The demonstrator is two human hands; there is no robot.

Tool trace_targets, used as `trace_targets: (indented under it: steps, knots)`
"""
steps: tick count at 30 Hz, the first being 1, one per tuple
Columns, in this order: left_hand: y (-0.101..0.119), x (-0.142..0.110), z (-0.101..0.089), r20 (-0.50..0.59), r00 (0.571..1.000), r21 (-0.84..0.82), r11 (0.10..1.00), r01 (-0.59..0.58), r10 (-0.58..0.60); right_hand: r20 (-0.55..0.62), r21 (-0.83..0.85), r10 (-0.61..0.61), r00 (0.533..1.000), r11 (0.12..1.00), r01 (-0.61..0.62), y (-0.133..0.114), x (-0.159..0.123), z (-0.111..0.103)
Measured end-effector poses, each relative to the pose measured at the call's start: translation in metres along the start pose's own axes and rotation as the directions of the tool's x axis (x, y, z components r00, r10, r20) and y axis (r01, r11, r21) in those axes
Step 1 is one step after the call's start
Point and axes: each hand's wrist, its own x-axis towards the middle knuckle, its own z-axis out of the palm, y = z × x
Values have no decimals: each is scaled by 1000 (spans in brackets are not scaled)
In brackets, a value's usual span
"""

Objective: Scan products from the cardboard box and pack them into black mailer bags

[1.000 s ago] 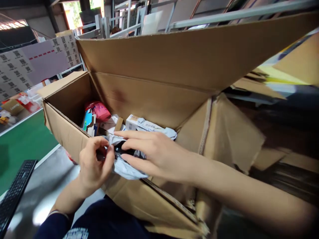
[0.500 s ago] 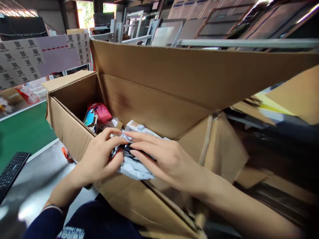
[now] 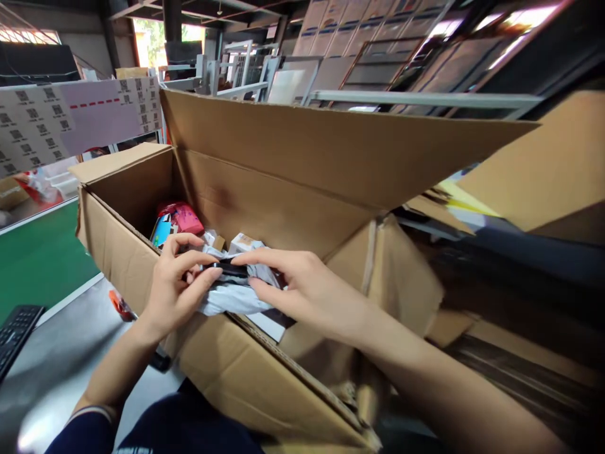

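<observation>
Over the open cardboard box (image 3: 265, 180) both my hands grip a small black object (image 3: 231, 268), whose kind I cannot make out. My left hand (image 3: 176, 284) pinches its left end between thumb and fingers. At the other end, the thumb and forefinger of my right hand (image 3: 302, 287) close on it. A crumpled grey-white plastic mailer bag (image 3: 234, 299) lies around and below the black object. Deeper in the box are a pink plastic package (image 3: 186, 219), a blue printed packet (image 3: 161, 229) and a small white carton (image 3: 242, 243).
Left of the box are a green mat (image 3: 42, 249), a black keyboard (image 3: 17, 334) and an orange-handled tool (image 3: 121, 305) on a grey table. A board with printed codes (image 3: 42, 123) stands behind. Flattened cardboard (image 3: 543, 164) is at the right.
The black object now shows more clearly between my fingers, raised out of the bag folds. My right fingers have drawn into a pinch. The view has shifted slightly.
</observation>
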Motion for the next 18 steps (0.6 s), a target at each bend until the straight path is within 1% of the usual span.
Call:
trace_targets:
  steps: [2,6,13,15,18]
  knots:
    - [1,-1,1,-35,999,5,1000,17,-16,-34,41,22,999,999,-20,-1,-1,1]
    - [3,0,2,-112,994,18,1000,7,-4,-82,103,50,995,994,-42,1,-1,3]
    - [5,-1,6,-220,973,-95,994,47,-67,-109,198,67,992,979,-45,4,-1,5]
    - [4,-2,7,-249,966,-109,993,47,-73,-149,191,32,988,982,-3,5,-1,6]
    - [2,-2,7,-278,957,-118,991,56,-87,-263,114,-113,958,982,148,7,-2,8]
